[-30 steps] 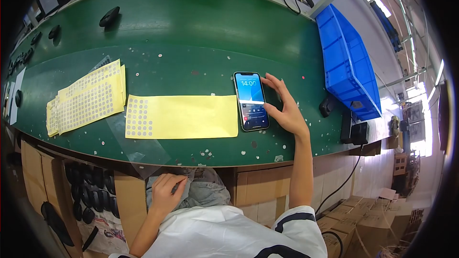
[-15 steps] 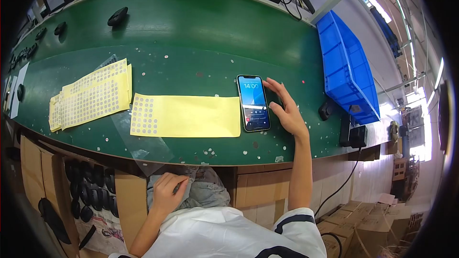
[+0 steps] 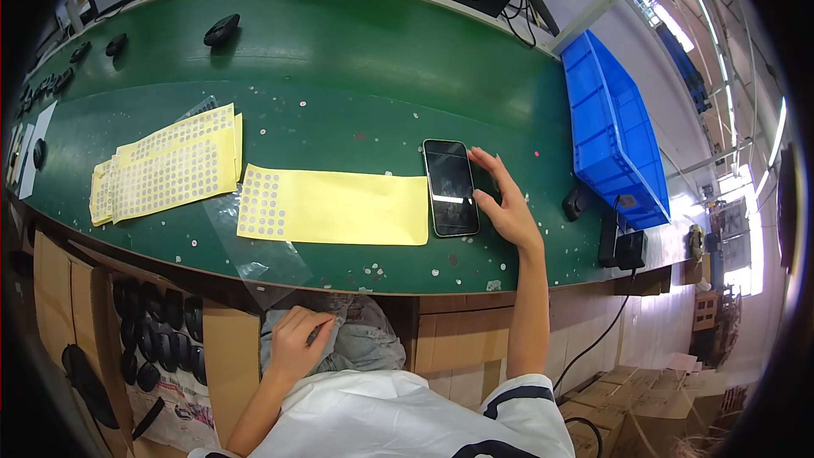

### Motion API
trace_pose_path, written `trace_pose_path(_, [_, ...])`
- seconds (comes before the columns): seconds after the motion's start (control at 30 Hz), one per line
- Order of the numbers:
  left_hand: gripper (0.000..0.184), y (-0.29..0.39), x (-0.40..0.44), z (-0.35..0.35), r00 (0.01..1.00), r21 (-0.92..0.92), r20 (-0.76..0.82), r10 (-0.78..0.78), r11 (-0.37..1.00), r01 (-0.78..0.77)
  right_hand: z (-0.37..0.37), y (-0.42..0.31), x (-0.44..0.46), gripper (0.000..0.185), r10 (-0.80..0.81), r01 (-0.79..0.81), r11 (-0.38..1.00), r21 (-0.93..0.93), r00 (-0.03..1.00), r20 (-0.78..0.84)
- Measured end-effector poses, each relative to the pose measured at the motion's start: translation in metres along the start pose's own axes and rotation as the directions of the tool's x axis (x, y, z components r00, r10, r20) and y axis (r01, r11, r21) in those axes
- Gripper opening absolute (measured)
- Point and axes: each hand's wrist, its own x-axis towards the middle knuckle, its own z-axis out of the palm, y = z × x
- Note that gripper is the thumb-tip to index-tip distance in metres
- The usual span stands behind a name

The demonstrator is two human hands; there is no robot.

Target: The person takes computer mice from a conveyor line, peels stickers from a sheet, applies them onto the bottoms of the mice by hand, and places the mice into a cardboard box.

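We judge the yellow sheet (image 3: 356, 208) mid-frame mostly used, grey dots (image 3: 262, 202) remaining only at its left end, while our right hand (image 3: 512, 214) spreads loosely, ungrasping, beside the dark phone (image 3: 451, 187) right of centre, and our left hand (image 3: 295, 343) curls at lower centre, whether empty we cannot tell.

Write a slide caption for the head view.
A dark-screened phone lies between an open right-hand grip and a partly dotted yellow sheet on a green workbench.
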Motion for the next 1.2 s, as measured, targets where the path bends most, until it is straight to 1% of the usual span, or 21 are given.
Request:
trace_pose_path(0.1, [0.011,0.0,-0.001,-0.002,1.0,0.018,0.001,-0.013,1.0,0.013,0.0,-0.005,0.001,0.073,0.044,-0.044,0.999,-0.022,0.999,0.02])
trace_pose_path(0.13, [0.011,0.0,-0.001,-0.002,1.0,0.027,-0.013,-0.015,1.0,0.015,0.001,-0.009,0.001,0.073,0.03,-0.03,0.999,-0.018,0.999,0.028])
trace_pose_path(0.17, [0.01,0.001,-0.001,-0.001,1.0,0.023,-0.011,-0.012,1.0,0.012,0.004,-0.013,-0.001,0.076,0.016,-0.016,0.999,-0.051,1.0,0.001])
trace_pose_path(0.27, [0.008,0.001,0.0,0.0,1.0,0.041,-0.027,-0.01,0.999,0.011,0.018,-0.024,-0.006,0.086,-0.054,0.046,0.991,-0.125,0.996,-0.066])
trace_pose_path(0.3, [0.008,0.001,0.001,-0.002,0.998,0.065,-0.054,-0.016,0.998,0.02,0.02,-0.025,-0.006,0.087,-0.107,0.1,0.985,-0.144,0.993,-0.04])
trace_pose_path(0.37, [0.007,0.002,0.002,-0.002,0.999,0.066,-0.036,-0.004,0.998,0.006,0.026,-0.031,-0.008,0.087,-0.18,0.179,0.973,-0.147,0.984,0.003])
trace_pose_path(0.43, [0.006,0.002,0.0,-0.003,1.0,0.057,-0.006,0.005,0.998,-0.004,0.032,-0.039,-0.009,0.074,-0.277,0.296,0.869,-0.395,0.955,0.106])
trace_pose_path(0.47, [0.006,0.002,-0.001,-0.004,1.0,0.067,-0.018,-0.007,0.998,0.008,0.035,-0.041,-0.006,0.074,-0.287,0.31,0.87,-0.383,0.951,0.117])
trace_pose_path(0.6, [0.005,0.001,0.0,-0.004,0.999,0.035,-0.022,0.023,0.999,-0.023,0.035,-0.046,-0.006,0.057,-0.245,0.286,0.752,-0.594,0.958,0.152])
trace_pose_path(0.63, [0.005,0.0,-0.001,-0.003,1.0,0.027,-0.021,0.023,0.999,-0.023,0.031,-0.047,-0.009,0.057,-0.24,0.283,0.749,-0.599,0.959,0.154])
trace_pose_path(0.77, [0.008,-0.002,-0.002,-0.006,0.999,0.002,-0.026,0.047,0.999,-0.047,0.027,-0.047,-0.006,0.044,-0.215,0.209,0.741,-0.638,0.974,0.069])
trace_pose_path(0.8, [0.008,0.001,-0.003,-0.009,0.998,0.002,-0.033,0.044,0.999,-0.044,0.027,-0.046,-0.004,0.044,-0.22,0.216,0.739,-0.638,0.973,0.075])
trace_pose_path(0.9, [0.011,0.019,-0.01,-0.032,0.979,-0.017,-0.155,0.133,0.99,-0.137,0.029,-0.04,-0.004,0.032,-0.256,0.098,0.734,-0.672,0.956,-0.141])
trace_pose_path(0.93, [0.012,0.023,-0.009,-0.041,0.967,-0.018,-0.191,0.166,0.985,-0.173,0.03,-0.04,-0.003,0.029,-0.267,0.053,0.736,-0.675,0.939,-0.218])
trace_pose_path(0.97, [0.015,0.025,-0.007,-0.054,0.955,0.021,-0.219,0.202,0.979,-0.202,0.042,-0.058,0.002,0.029,-0.23,0.087,0.847,-0.524,0.949,-0.214])
trace_pose_path(1.0, [0.018,0.026,0.0,-0.07,0.942,0.059,-0.241,0.231,0.973,-0.224,0.061,-0.079,0.008,0.029,-0.187,0.108,0.931,-0.349,0.962,-0.2])
trace_pose_path(1.03, [0.02,0.027,0.017,-0.084,0.92,0.072,-0.266,0.288,0.958,-0.279,0.078,-0.094,0.017,0.034,-0.292,0.256,0.927,-0.276,0.952,-0.096])
trace_pose_path(1.1, [0.021,0.028,0.065,-0.112,0.86,0.195,-0.312,0.404,0.913,-0.358,0.114,-0.119,0.033,0.035,-0.332,0.346,0.927,-0.141,0.936,0.116])
trace_pose_path(1.13, [0.019,0.02,0.092,-0.127,0.844,0.254,-0.297,0.447,0.889,-0.382,0.128,-0.126,0.045,0.033,-0.387,0.418,0.897,-0.141,0.899,0.207])
trace_pose_path(1.17, [0.015,0.008,0.117,-0.139,0.85,0.293,-0.304,0.43,0.891,-0.347,0.139,-0.128,0.055,0.032,-0.434,0.487,0.863,-0.133,0.85,0.297])
trace_pose_path(1.2, [0.015,-0.004,0.144,-0.149,0.862,0.35,-0.322,0.391,0.896,-0.275,0.146,-0.125,0.063,0.032,-0.435,0.486,0.865,-0.126,0.851,0.295])
